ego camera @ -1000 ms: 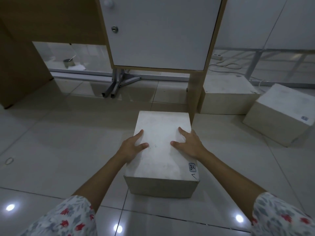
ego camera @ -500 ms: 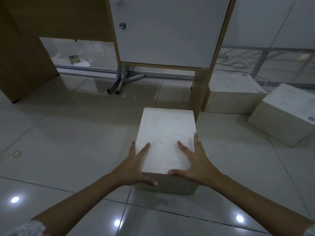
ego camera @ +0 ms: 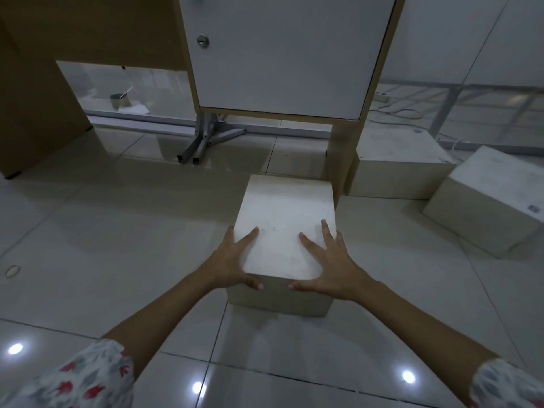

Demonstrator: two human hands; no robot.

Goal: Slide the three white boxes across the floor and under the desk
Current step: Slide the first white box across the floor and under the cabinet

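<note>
Both hands, left hand [ego camera: 235,262] and right hand [ego camera: 331,267], lie open and spread over the near edge of the white box [ego camera: 287,228], thumbs hooked on its front face for pushing. It sits on the floor [ego camera: 117,245] beside the desk leg [ego camera: 343,160], not yet under.
</note>
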